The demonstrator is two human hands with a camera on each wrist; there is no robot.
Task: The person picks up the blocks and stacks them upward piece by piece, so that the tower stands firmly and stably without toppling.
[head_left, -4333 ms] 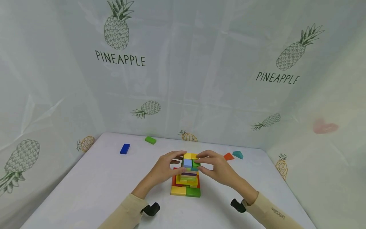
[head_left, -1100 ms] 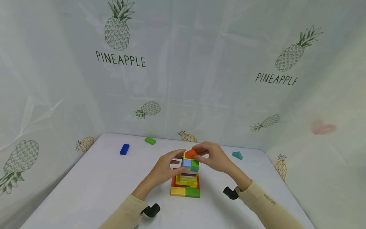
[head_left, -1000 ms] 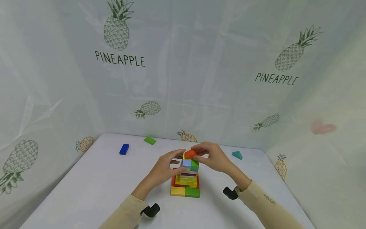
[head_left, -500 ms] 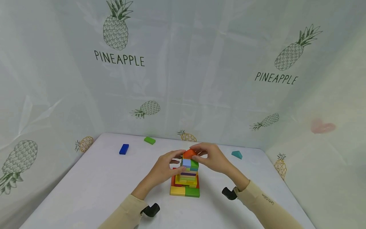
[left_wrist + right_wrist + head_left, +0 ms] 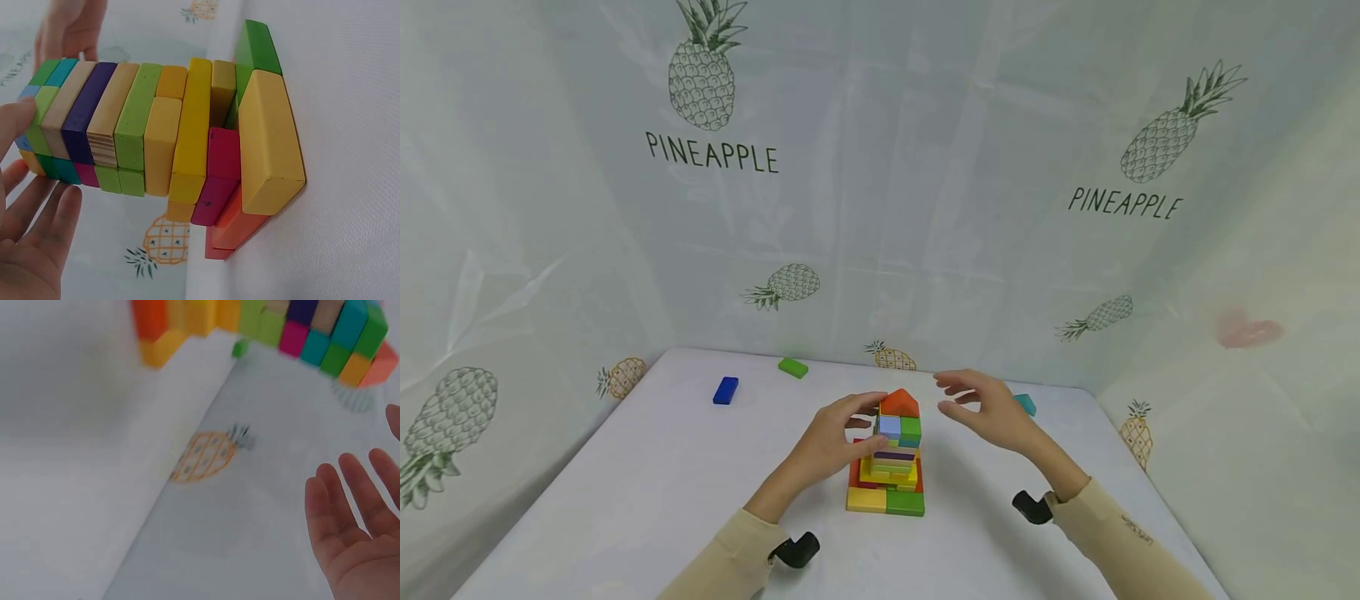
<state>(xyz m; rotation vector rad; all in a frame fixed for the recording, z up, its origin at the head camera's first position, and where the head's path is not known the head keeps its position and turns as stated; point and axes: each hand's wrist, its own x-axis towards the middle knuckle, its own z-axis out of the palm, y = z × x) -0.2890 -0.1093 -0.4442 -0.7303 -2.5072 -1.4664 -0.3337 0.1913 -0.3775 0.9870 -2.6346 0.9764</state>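
Observation:
A tower of coloured wooden blocks [image 5: 893, 468] stands on the white table, wider at its base. On its top sits a red-orange triangular block [image 5: 900, 405]. My left hand [image 5: 833, 433] holds the tower's upper part, thumb at the front and fingers behind; in the left wrist view the thumb touches a light green block [image 5: 45, 115]. To the right of the tower, my right hand [image 5: 992, 412] hovers with loosely bent fingers and nothing in them. The right wrist view shows that hand's fingers spread and apart from the tower.
Behind the right hand lies a teal block [image 5: 1026, 403], partly hidden. A blue block [image 5: 726, 391] and a green block [image 5: 793, 367] lie toward the back left. A pineapple-print sheet [image 5: 925, 208] hangs behind the table.
The red-orange triangular block went from the table onto the tower in my right hand. That hand has let go and drawn back to the right; the left hand has kept its place.

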